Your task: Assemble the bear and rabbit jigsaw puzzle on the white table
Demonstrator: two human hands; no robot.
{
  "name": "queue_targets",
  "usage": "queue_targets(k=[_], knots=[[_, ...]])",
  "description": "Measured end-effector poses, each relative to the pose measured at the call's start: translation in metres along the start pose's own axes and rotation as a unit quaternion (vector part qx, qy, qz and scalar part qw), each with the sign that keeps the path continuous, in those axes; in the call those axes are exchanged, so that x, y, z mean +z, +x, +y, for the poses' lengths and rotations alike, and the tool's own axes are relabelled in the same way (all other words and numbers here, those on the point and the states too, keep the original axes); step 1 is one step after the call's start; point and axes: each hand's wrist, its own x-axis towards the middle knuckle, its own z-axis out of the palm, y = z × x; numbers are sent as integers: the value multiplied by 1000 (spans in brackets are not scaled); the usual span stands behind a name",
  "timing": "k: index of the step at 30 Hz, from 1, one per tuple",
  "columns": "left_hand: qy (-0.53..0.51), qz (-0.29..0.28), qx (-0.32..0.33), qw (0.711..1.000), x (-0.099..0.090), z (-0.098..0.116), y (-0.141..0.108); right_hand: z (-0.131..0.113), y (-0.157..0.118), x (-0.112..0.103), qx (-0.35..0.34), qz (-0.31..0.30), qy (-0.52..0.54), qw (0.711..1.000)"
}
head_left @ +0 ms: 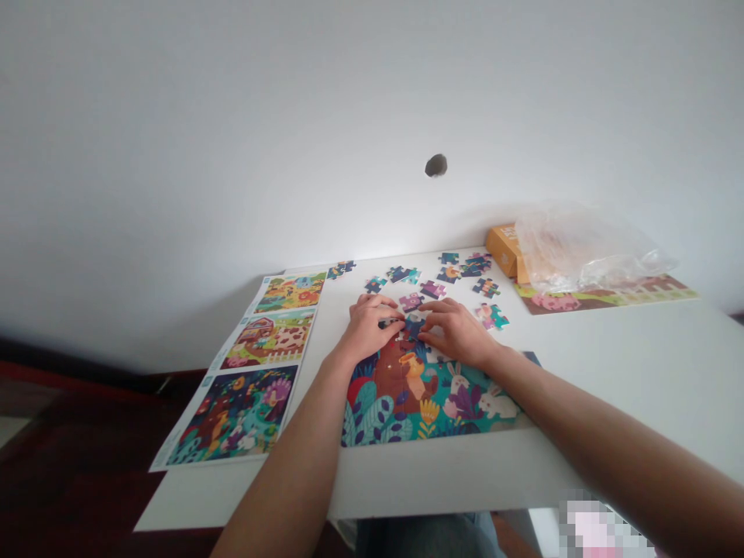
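Observation:
A partly joined jigsaw puzzle [407, 395], with a brown bear, white rabbits and blue leaves, lies flat on the white table. At its upper edge my left hand [369, 329] is closed, thumb and fingers bent around a dark puzzle piece that they mostly cover. Facing it, my right hand [453, 329] pinches a blue-grey puzzle piece [415, 325] against the bear's upper part. The fingertips of both hands are close together. Just beyond them lie purple puzzle pieces [411, 302].
Several loose pieces [450, 273] are scattered toward the wall. On the left lies a reference sheet [305, 341] with three pictures. At the back right, a clear plastic bag [587, 248] rests against an orange box [503, 252], over a farm puzzle [604, 296].

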Motion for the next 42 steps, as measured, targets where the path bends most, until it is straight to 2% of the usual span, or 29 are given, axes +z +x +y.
queue_targets(k=[5, 9, 16, 21, 25, 30, 36, 42], knots=[[4, -22, 24, 999, 1, -1, -1, 0, 0, -1, -26, -44, 2, 999], [7, -26, 10, 1000, 1, 1, -1, 0, -1, -2, -44, -63, 0, 997], [-10, -10, -9, 1000, 6, -4, 2, 7, -1, -14, 8, -62, -60, 996], [-16, -16, -8, 1000, 5, -4, 1, 22, -1, -24, 12, -75, -46, 996], [-22, -13, -6, 1000, 4, -4, 1, 29, -1, -27, 11, -71, -16, 997], [-20, -15, -1, 1000, 5, -5, 1, 26, -3, -27, 6, -43, 24, 999], [-18, -19, -3, 1000, 3, -3, 0, 19, -4, -18, 24, -26, -10, 999], [-20, -19, -3, 1000, 2, -3, 0, 13, -3, -12, 27, -34, -2, 999]])
